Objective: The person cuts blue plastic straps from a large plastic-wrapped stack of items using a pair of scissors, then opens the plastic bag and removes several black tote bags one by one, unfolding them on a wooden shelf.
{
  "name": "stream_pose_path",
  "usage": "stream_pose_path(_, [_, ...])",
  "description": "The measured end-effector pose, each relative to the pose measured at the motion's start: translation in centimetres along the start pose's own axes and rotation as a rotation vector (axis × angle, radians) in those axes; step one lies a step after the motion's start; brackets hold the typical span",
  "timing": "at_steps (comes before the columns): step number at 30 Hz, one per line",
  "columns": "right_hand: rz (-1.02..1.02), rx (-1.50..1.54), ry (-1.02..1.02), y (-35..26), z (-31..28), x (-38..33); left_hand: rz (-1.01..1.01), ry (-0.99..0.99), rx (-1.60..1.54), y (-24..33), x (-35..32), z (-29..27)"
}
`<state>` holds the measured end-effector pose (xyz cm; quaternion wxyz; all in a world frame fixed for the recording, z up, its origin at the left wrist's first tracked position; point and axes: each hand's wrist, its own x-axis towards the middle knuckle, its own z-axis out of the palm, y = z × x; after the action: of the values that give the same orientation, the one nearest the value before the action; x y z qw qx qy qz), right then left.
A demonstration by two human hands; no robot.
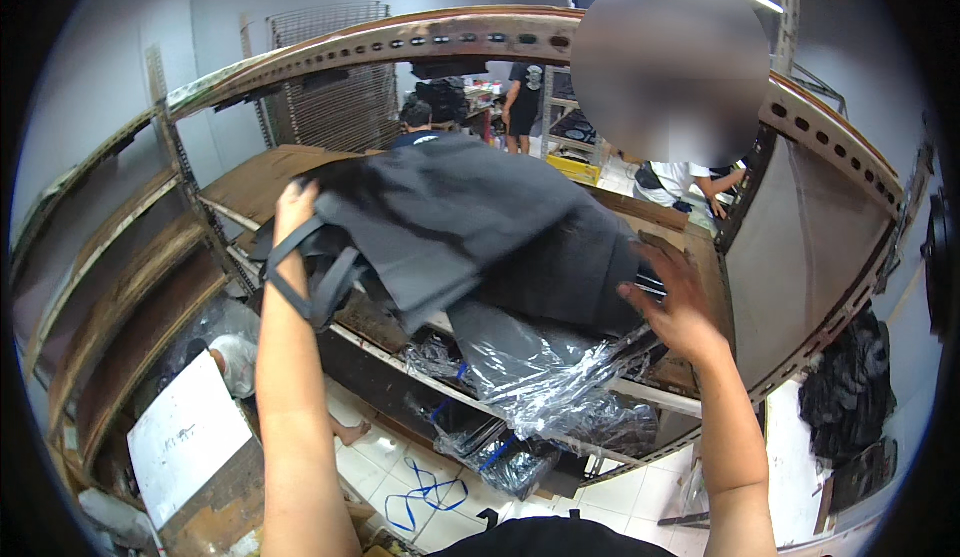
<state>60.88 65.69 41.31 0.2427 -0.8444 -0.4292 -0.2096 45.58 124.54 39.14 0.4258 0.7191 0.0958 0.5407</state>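
Note:
A stack of black fabric bags (pixel 455 222) with strap handles lies across a shelf in front of me. My left hand (pixel 297 203) is closed on the far left edge of the upper bag, and a black strap loop (pixel 325 287) hangs beside my left forearm. At the stack's right end is my right hand (pixel 682 302), fingers spread and thumb apart, against or just beside the dark fabric; contact is hard to tell. Crumpled clear plastic wrap (pixel 545 382) lies under the bags and spills over the shelf's near edge.
Metal-framed shelving (pixel 400 42) surrounds the bags, with empty curved-looking shelves (pixel 130 287) at left. Below are a white board (pixel 190 442) and blue strapping (pixel 425 497) on the tiled floor. Several people, including one in white (pixel 665 182), are beyond the shelf. Dark garments (pixel 850 382) hang at right.

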Motion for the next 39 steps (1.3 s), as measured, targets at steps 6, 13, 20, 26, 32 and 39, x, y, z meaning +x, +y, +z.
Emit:
stream_pose_path(6, [-0.174,0.045,-0.105,-1.2,-0.6,-0.8,-0.066,0.201,0.310,-13.8,0.4,-13.5])
stream_pose_path(13, [-0.405,-0.198,-0.272,-3.5,3.5,1.7,-0.590,0.548,0.752,-10.9,-1.0,-15.0])
stream_pose_path(20, [-0.571,-0.450,-0.318,-3.3,4.4,2.1,0.017,0.302,0.354,10.8,-12.6,-1.3])
stream_pose_path(26, [-0.623,-0.621,-0.352,-3.0,4.6,2.6,0.063,-0.184,0.062,19.2,-20.8,5.7])
stream_pose_path(32, [-0.216,-0.128,-0.104,-2.2,2.4,3.8,0.128,-0.473,0.038,22.7,-21.8,8.8])
stream_pose_path(39, [0.016,0.414,-0.198,-2.0,0.5,3.3,0.727,-0.696,0.170,23.7,-22.0,16.4])
